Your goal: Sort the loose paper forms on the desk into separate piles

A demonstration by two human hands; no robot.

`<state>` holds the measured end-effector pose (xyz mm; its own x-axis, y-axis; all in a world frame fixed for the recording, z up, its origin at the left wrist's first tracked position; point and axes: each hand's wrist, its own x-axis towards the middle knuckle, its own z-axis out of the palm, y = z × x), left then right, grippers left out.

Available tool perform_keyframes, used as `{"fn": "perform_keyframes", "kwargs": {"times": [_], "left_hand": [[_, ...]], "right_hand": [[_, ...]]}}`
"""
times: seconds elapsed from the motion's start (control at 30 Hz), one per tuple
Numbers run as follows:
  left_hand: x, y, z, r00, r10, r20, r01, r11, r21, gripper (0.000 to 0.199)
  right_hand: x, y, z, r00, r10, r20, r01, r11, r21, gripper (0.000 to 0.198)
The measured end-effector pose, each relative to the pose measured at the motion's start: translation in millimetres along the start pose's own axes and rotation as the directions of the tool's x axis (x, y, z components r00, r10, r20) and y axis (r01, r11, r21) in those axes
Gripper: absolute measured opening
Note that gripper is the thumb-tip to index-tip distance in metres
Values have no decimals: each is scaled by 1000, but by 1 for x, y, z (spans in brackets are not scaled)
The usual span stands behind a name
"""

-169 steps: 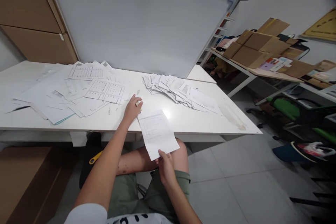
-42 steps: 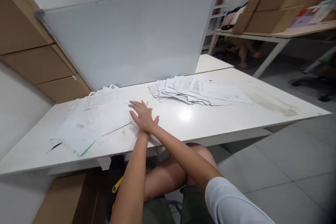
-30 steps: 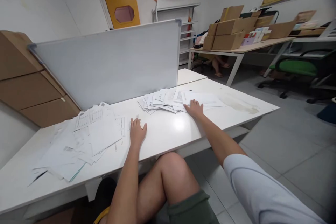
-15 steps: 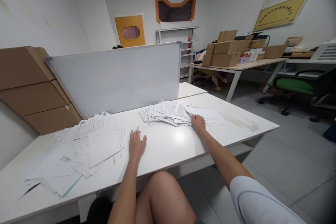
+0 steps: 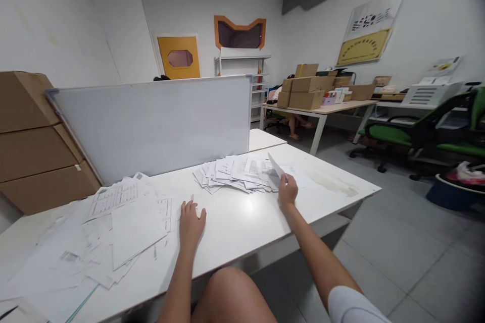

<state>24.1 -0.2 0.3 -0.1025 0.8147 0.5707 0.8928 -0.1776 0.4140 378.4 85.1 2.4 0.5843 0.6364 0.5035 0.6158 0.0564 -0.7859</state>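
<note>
My right hand [image 5: 288,190] pinches a sheet of paper [image 5: 275,165] by its near edge, tilted up off the table. Just left of it lies a spread pile of printed papers [image 5: 231,174], and more pale paper lies flat behind and to the right of the hand. My left hand [image 5: 191,226] rests on the white table [image 5: 235,222], thumb apart from the fingers. Small pale bits show at its fingertips and beside the thumb; I cannot make out what they are. Left of that hand, a larger loose heap of papers [image 5: 138,229] covers the table.
A whiteboard [image 5: 155,123] stands along the table's far edge. Cardboard boxes [image 5: 34,146] are stacked at the left. Beyond the table are another desk with boxes [image 5: 306,99], a person's legs [image 5: 292,126], green chairs [image 5: 390,133] and a blue bin [image 5: 452,194].
The sheet in my right hand has been raised and tilted more upright. My left hand stays on the table. The view has shifted, so everything sits lower and further left.
</note>
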Motion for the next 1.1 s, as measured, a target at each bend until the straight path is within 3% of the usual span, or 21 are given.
{"fn": "perform_keyframes", "kwargs": {"times": [0.13,0.17,0.23,0.27,0.3,0.33,0.43,0.57,0.67,0.8,0.93,1.1], "left_hand": [[2,1,0,1000,-8,-12,8,1000,-9,26],[2,0,0,1000,-9,-12,8,1000,-17,26],[3,-1,1,1000,-9,-10,9,1000,-29,26],[3,-3,1,1000,-5,-5,5,999,-33,26],[3,-4,1,1000,3,0,-3,999,-37,26],[3,-6,2,1000,11,5,-11,999,-42,26],[4,-10,4,1000,29,2,-29,998,-62,23],[4,-11,4,999,33,13,-32,994,-107,28],[5,-12,2,997,21,73,-7,984,-180,30],[7,-16,2,989,-48,138,93,937,-338,38],[4,-20,2,980,-19,197,99,908,-408,37],[0,-17,-2,970,-25,243,134,886,-443,35]], "right_hand": [[-54,-36,0,979,-199,40,193,975,108,43],[-73,-45,-1,943,-320,94,300,936,183,41],[-111,-61,-8,800,-552,237,464,818,340,41],[-131,-67,-14,728,-616,301,488,774,404,42],[-149,-71,-21,686,-636,354,474,760,445,44],[-166,-74,-28,666,-629,401,439,765,471,45],[-203,-76,-52,667,-534,520,313,834,455,45],[-218,-88,-75,629,-401,666,249,915,316,43],[-216,-109,-79,568,-332,753,273,939,208,45],[-213,-129,-73,556,-252,792,314,946,80,45],[-214,-129,-66,538,-245,807,353,934,48,46],[-217,-127,-67,461,-272,845,414,908,66,49]]}}
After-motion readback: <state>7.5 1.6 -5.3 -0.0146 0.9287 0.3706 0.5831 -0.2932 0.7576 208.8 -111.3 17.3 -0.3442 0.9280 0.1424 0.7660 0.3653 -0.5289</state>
